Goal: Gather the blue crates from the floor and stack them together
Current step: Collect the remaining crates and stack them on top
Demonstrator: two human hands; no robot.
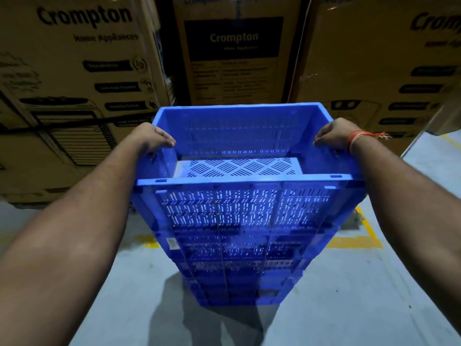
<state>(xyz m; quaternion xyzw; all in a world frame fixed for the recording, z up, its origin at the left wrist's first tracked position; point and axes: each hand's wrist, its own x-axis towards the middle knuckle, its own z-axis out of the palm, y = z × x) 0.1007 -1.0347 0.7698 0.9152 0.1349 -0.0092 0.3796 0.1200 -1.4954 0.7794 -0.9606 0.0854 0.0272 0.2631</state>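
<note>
Both forearms reach in from the lower corners; left hand [153,137] and right hand [333,134] are closed over the top crate [245,178]'s side rims, mid-frame atop the blue stack [237,258]. Set askew, it could topple toward the cardboard boxes [74,71] behind.

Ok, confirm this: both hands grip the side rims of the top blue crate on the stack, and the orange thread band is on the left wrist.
Not quite. The head view shows the orange thread band on the right wrist. The left hand and right hand do grip the top blue crate on the stack.
</note>
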